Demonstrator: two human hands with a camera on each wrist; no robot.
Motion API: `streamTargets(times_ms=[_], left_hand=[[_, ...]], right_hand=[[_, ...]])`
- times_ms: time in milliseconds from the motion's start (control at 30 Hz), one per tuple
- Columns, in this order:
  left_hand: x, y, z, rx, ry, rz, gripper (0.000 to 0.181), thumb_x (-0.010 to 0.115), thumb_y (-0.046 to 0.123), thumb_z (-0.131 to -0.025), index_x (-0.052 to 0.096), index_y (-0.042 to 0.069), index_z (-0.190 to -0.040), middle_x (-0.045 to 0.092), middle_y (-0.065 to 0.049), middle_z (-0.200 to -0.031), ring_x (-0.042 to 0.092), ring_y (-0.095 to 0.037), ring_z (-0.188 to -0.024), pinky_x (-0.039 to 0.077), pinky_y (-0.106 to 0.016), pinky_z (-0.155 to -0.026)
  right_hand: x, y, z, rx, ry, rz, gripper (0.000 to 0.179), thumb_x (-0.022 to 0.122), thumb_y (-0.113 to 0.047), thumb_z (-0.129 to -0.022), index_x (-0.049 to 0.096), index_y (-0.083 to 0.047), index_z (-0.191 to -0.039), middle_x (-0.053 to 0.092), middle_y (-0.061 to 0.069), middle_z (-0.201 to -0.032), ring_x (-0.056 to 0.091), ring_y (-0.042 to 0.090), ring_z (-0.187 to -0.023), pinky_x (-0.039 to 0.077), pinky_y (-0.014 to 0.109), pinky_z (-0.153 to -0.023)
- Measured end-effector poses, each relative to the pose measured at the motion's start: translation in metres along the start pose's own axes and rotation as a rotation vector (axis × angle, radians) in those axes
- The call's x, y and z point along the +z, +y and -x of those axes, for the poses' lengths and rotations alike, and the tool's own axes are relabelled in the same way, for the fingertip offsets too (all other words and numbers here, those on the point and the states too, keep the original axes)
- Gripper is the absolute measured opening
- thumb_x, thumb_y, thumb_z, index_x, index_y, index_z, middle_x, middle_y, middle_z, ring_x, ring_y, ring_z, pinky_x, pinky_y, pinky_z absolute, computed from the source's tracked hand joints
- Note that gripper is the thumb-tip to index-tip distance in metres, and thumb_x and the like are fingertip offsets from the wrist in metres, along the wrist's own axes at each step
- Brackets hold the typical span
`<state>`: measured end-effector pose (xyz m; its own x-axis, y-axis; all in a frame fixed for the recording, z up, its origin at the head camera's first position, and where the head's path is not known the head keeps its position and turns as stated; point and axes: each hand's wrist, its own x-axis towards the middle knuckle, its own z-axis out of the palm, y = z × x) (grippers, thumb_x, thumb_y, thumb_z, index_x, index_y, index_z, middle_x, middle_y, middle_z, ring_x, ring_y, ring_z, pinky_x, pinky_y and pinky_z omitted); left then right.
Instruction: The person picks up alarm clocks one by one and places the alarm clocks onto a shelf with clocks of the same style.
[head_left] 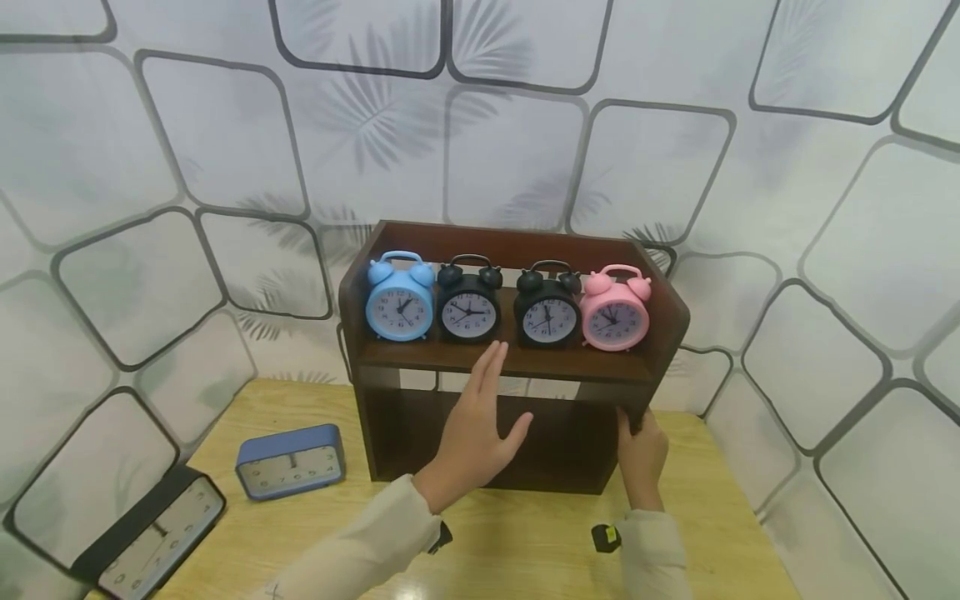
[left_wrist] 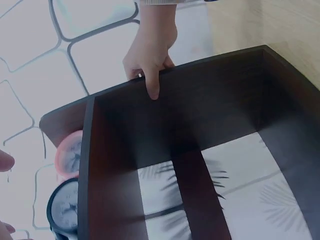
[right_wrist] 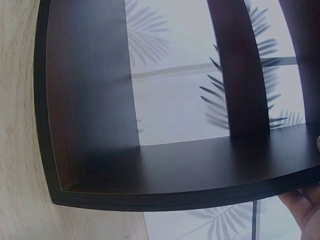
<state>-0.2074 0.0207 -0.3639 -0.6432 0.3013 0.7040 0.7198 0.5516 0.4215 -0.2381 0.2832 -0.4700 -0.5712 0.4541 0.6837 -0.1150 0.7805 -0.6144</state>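
A dark brown two-tier wooden shelf (head_left: 495, 358) stands on the table. On its upper board sit a blue twin-bell alarm clock (head_left: 400, 300), a black one (head_left: 468, 302), a second black one (head_left: 547, 308) and a pink one (head_left: 616, 312), faces forward. My left hand (head_left: 471, 442) hovers before the shelf, fingers straight and thumb spread, holding nothing; its fingertips overlap the upper board's front edge in the head view. My right hand (head_left: 642, 454) grips the shelf's right side panel, thumb inside and fingers outside, as the left wrist view shows. The lower compartment holds nothing.
A blue rectangular clock (head_left: 291, 461) stands on the light wooden table (head_left: 517, 554) left of the shelf. Nearer the left front is a black rectangular clock (head_left: 153, 533). Patterned walls (head_left: 375, 142) close in behind and at both sides.
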Motion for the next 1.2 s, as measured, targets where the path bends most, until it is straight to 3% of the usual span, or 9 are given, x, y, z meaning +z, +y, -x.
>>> streamTargets(times_ms=[133, 433, 667, 867, 933, 1033, 1200], left_hand=[[-0.005, -0.009, 0.018, -0.027, 0.053, -0.031, 0.081, 0.07, 0.023, -0.082, 0.025, 0.005, -0.147, 0.036, -0.018, -0.146, 0.047, -0.03, -0.128, 0.052, -0.038, -0.088], [-0.018, -0.032, 0.055, -0.07, 0.169, -0.127, 0.078, 0.073, 0.021, -0.078, 0.034, 0.003, -0.143, 0.042, -0.018, -0.14, 0.051, -0.032, -0.122, 0.052, -0.041, -0.088], [-0.027, -0.051, 0.081, -0.097, 0.231, -0.17, 0.059, 0.051, 0.038, -0.093, 0.04, 0.001, -0.137, 0.047, -0.019, -0.135, 0.051, -0.032, -0.119, 0.049, -0.044, -0.089], [-0.036, -0.061, 0.092, -0.075, 0.279, -0.232, 0.054, 0.046, 0.039, -0.095, 0.048, -0.001, -0.131, 0.051, -0.02, -0.129, 0.054, -0.035, -0.112, 0.052, -0.045, -0.08], [-0.04, -0.065, 0.094, -0.053, 0.296, -0.278, 0.056, 0.037, 0.043, -0.096, 0.051, 0.0, -0.128, 0.052, -0.021, -0.126, 0.055, -0.035, -0.108, 0.052, -0.046, -0.077], [-0.046, -0.071, 0.095, -0.013, 0.336, -0.36, 0.053, 0.036, 0.042, -0.097, 0.055, 0.001, -0.124, 0.055, -0.021, -0.122, 0.058, -0.035, -0.1, 0.053, -0.046, -0.073], [-0.06, -0.081, 0.099, -0.035, 0.325, -0.414, 0.054, 0.033, 0.043, -0.098, 0.057, 0.0, -0.119, 0.056, -0.022, -0.119, 0.057, -0.033, -0.091, 0.051, -0.045, -0.07]], right_hand=[[0.0, 0.001, 0.0, -0.004, 0.0, 0.003, 0.02, 0.067, -0.009, -0.083, 0.06, 0.01, -0.083, 0.062, 0.03, -0.067, 0.056, 0.044, -0.056, 0.04, 0.056, -0.055], [0.001, 0.001, 0.0, 0.018, -0.001, 0.013, 0.023, 0.067, -0.01, -0.083, 0.059, 0.011, -0.083, 0.062, 0.033, -0.072, 0.058, 0.051, -0.063, 0.04, 0.058, -0.058], [0.001, 0.001, 0.0, 0.021, -0.001, 0.026, 0.024, 0.068, -0.01, -0.083, 0.058, 0.011, -0.079, 0.061, 0.031, -0.067, 0.057, 0.048, -0.059, 0.04, 0.057, -0.056], [0.001, 0.002, 0.001, 0.021, 0.0, 0.028, 0.024, 0.068, -0.011, -0.083, 0.058, 0.011, -0.079, 0.061, 0.031, -0.066, 0.057, 0.047, -0.058, 0.04, 0.057, -0.056], [0.001, 0.001, 0.001, 0.019, -0.001, 0.029, 0.024, 0.067, -0.011, -0.083, 0.058, 0.012, -0.08, 0.061, 0.031, -0.066, 0.057, 0.047, -0.058, 0.04, 0.056, -0.056], [0.001, 0.001, 0.001, 0.026, -0.004, 0.03, 0.024, 0.067, -0.011, -0.083, 0.059, 0.012, -0.081, 0.062, 0.032, -0.067, 0.058, 0.047, -0.059, 0.041, 0.056, -0.057], [0.001, 0.0, 0.001, 0.025, -0.003, 0.026, 0.024, 0.067, -0.01, -0.084, 0.059, 0.012, -0.081, 0.062, 0.032, -0.067, 0.058, 0.046, -0.058, 0.041, 0.056, -0.056]])
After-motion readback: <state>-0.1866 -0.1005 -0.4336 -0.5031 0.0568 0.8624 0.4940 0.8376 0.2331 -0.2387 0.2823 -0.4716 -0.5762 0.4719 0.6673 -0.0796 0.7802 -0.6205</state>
